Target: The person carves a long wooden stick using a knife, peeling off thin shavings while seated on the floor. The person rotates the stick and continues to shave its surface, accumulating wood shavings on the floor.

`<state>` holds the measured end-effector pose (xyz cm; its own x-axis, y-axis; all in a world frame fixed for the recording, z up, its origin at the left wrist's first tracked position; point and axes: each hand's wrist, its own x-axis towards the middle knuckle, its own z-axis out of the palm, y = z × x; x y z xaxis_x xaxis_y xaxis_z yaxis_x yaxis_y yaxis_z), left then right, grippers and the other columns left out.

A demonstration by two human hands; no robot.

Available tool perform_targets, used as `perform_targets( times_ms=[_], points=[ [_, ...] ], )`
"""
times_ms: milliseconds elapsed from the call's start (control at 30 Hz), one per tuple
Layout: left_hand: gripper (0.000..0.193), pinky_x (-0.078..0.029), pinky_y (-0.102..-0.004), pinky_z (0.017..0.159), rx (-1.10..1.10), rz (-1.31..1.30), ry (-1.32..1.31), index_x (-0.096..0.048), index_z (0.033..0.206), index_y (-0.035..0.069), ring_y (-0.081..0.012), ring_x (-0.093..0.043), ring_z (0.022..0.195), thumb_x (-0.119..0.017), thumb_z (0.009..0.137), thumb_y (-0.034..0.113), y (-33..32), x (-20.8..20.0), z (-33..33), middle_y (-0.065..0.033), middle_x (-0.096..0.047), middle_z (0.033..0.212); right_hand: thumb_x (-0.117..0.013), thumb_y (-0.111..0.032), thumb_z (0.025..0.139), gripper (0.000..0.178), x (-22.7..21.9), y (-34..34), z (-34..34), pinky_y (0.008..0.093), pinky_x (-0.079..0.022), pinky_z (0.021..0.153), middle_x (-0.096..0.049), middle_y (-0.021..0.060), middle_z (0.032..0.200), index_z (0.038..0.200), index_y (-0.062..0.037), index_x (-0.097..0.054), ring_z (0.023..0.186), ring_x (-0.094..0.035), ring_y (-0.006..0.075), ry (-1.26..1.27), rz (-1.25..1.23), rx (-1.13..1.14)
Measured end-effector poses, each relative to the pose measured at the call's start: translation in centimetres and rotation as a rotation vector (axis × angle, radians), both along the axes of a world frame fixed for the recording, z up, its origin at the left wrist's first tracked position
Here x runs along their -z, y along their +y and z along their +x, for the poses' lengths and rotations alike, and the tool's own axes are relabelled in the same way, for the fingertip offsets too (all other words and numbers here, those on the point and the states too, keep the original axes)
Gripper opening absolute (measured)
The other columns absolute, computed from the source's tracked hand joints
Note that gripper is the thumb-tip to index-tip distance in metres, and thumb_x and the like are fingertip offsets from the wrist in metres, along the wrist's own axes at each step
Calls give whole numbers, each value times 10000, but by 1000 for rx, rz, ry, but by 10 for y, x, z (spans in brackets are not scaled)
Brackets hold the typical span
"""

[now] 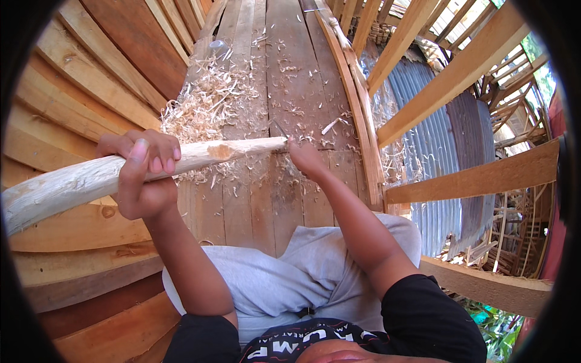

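Observation:
A long pale wooden pole (66,184) with its bark stripped runs from the lower left up to the middle of the view. My left hand (142,172) is wrapped around it near its middle. The pole's tapered tip lies right beside my right hand (304,158), which is closed around a small knife (279,129) whose dark blade sticks up at the tip. A pile of wood shavings (209,103) lies on the plank floor (296,66) beyond the pole.
Wooden boards (85,78) are stacked along the left. To the right stand slanted timber rails (460,66), with corrugated metal sheets (423,121) below them. My grey shorts (284,278) fill the lower middle.

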<state>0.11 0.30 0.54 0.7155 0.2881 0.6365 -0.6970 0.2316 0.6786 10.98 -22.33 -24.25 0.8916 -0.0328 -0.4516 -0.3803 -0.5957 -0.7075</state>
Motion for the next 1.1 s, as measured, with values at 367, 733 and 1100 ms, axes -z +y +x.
perform_targets(
  times_ms=[367, 733, 1100],
  points=[
    [79, -417, -325, 542, -14, -24, 5, -423, 819, 73, -150, -419, 487, -495, 805, 44, 1, 0, 0, -56, -428, 560, -420, -663, 886, 855, -54, 3, -9, 462, -474, 865, -634, 350, 958, 946, 161, -640, 976, -630, 448, 38, -48, -167],
    [84, -421, -317, 521, 19, 43, -21, -414, 812, 70, -141, -423, 479, -488, 810, 29, -6, -3, -1, -70, -453, 562, -425, -660, 897, 621, -38, -9, 9, 275, -101, 333, -175, -74, 458, 530, -205, -219, 356, -148, 72, 613, 537, -50],
    [68, -423, -326, 537, 29, 35, 2, -415, 800, 66, -147, -425, 480, -477, 808, 41, 8, 0, 0, -60, -431, 556, -423, -643, 907, 603, -45, -10, 8, 257, -146, 346, -260, -57, 481, 542, -178, -302, 378, -211, 73, 525, 379, -3]
  ],
)
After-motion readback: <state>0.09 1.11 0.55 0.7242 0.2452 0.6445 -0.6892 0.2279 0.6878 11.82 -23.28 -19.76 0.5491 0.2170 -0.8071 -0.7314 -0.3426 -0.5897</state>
